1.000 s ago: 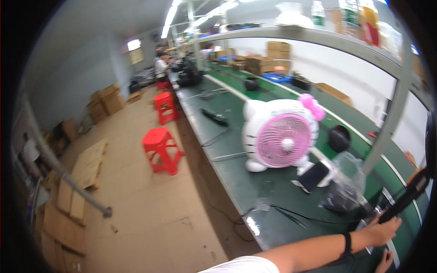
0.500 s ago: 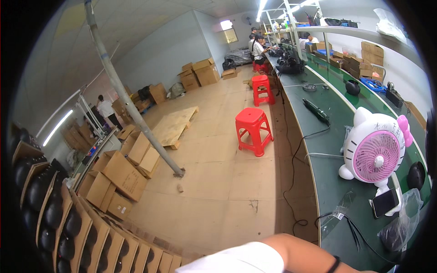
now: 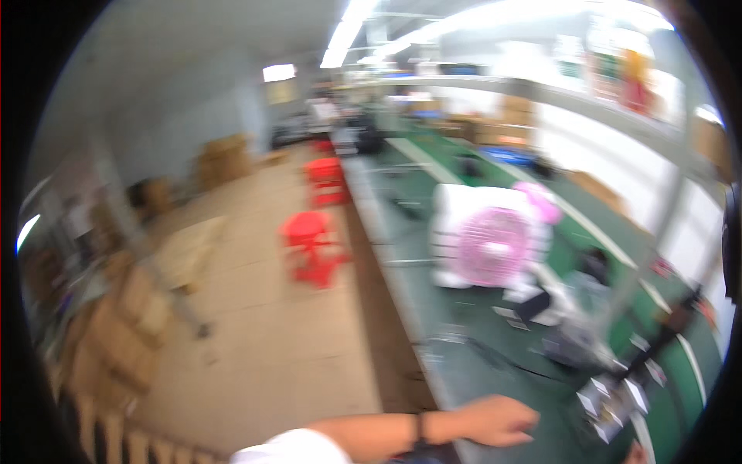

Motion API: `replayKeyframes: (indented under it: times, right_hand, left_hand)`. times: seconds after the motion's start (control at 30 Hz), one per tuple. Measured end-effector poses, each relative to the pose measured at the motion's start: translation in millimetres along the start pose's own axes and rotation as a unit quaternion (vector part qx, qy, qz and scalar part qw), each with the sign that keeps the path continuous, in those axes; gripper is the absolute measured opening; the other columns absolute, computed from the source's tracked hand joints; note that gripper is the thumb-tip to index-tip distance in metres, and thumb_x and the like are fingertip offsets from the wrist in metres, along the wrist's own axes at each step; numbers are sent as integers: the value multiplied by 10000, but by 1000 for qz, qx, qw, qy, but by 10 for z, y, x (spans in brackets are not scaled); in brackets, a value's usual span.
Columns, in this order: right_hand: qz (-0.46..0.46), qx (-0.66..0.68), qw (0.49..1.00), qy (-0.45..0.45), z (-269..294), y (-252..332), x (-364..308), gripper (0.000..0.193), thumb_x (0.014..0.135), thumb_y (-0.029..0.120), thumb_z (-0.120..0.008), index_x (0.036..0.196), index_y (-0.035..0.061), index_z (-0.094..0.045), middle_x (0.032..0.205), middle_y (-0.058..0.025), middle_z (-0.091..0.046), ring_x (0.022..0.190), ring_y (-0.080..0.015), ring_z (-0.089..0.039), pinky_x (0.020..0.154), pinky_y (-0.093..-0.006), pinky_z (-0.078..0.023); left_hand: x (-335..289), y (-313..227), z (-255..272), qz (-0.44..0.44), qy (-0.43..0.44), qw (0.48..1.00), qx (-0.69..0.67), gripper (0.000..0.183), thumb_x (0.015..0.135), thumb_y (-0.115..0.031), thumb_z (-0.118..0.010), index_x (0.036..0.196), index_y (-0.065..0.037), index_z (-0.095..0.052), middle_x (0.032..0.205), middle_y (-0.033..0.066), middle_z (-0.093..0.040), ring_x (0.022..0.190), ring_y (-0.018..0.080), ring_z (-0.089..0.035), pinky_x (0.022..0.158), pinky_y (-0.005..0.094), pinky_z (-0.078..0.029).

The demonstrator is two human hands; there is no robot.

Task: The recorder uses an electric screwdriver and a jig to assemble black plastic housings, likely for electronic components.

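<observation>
My left hand (image 3: pixel 498 420) reaches in from the lower edge over the green workbench (image 3: pixel 417 278). A dark band circles its wrist and a white sleeve covers the upper arm. Its fingers look curled together, smeared by motion, with nothing visible in them. Only a fingertip of my right hand (image 3: pixel 635 454) shows at the bottom right; the rest is out of view. Between the hands, toward the right, lies a blurred cluster of shiny silver and dark parts (image 3: pixel 610 406). Beyond my left hand stands a white cat-shaped fan (image 3: pixel 495 240) with a pink grille and bow. A phone (image 3: pixel 533 306) leans at its foot.
A clear plastic bag (image 3: pixel 576 332) with something dark lies right of the phone. A black cable (image 3: pixel 510 359) crosses the bench. Red stools (image 3: pixel 313 247) stand along its left side. Cardboard boxes (image 3: pixel 116 332) are at the far left. A shelf (image 3: pixel 572 100) runs above the bench.
The view has swung to the right, so the fan and stools now sit further left. My left hand has come into view, where only the forearm showed. A right fingertip now shows.
</observation>
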State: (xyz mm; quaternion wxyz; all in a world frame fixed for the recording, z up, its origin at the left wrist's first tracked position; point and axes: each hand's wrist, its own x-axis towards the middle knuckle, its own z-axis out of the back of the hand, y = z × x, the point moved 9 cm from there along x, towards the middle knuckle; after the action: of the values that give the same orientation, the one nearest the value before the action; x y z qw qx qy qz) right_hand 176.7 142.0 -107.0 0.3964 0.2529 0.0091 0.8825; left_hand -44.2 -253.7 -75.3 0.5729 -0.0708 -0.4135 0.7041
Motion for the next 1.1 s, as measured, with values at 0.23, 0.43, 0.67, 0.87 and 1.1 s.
replayKeyframes:
  times: [0.23,0.43,0.67,0.87,1.1]
  right_hand:
    - [-167,313,930,-97,-447,-546,887,207,828,193,-766,785,21,-659,687,-21,-606,640,-113,-558,628,-288,-472]
    - [-222,290,927,-83,-246,-685,1018,200,816,191,-770,762,31,-663,660,-19,-613,588,-109,-557,594,-279,-468]
    - [-233,272,930,-87,-374,-799,1264,191,799,170,-774,754,24,-660,672,-30,-624,583,-116,-575,591,-278,-474]
    - [-203,298,930,-67,-487,-754,1426,170,803,131,-765,752,19,-648,671,-26,-615,606,-88,-552,574,-251,-452]
    - [-157,269,949,-42,-365,-591,1425,183,890,188,-747,845,25,-675,725,-19,-637,659,-94,-578,637,-264,-482]
  left_hand:
    - [946,246,-320,4,29,997,68,184,893,-270,-705,902,-95,-648,720,47,-615,677,226,-622,609,366,-502]
    - [1744,142,401,7,-53,998,-28,141,845,-154,-765,778,-39,-718,747,88,-707,649,154,-671,626,278,-532]
    - [3463,853,1157,94,-177,976,-82,273,881,-214,-720,1025,0,-630,822,94,-655,714,175,-624,702,293,-520]
    - [5082,1970,769,37,-147,966,211,514,788,-349,-776,1154,-43,-584,1159,234,-569,1095,402,-569,946,468,-480]
    - [5869,3085,-413,-52,182,921,341,622,818,-280,-651,1412,-158,-511,1531,182,-356,1344,575,-304,1032,660,-380]
